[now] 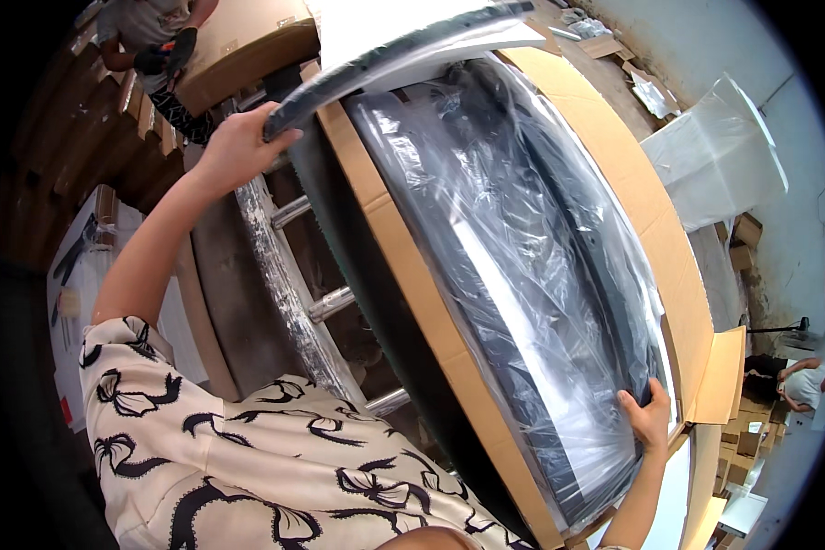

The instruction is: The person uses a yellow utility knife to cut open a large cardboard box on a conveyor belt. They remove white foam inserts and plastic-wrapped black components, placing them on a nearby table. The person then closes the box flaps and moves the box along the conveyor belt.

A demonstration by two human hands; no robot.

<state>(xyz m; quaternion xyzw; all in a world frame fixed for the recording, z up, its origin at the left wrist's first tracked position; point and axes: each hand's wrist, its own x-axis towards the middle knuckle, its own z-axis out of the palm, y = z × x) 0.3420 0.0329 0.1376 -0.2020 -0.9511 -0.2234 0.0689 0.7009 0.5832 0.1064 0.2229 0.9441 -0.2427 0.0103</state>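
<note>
My left hand (243, 151) is closed around the end of a long, dark, slightly curved strip (385, 57) wrapped in clear plastic. The strip slants up and away to the right, over the far end of an open cardboard box (431, 325). Inside the long box lie dark parts in clear plastic wrap (559, 266), with a white band (500, 302) along them. At the box's near right end, my right hand (649, 420) grips the edge of a dark wrapped piece, thumb on one side and fingers on the other.
A metal-runged frame (289, 275) stands left of the box. Further left is a white surface (92, 339) with tools. Another person (151, 41), wearing dark gloves, is at the far left; a second person (802, 380) is at the right. Translucent sheeting (720, 156) stands beyond the box.
</note>
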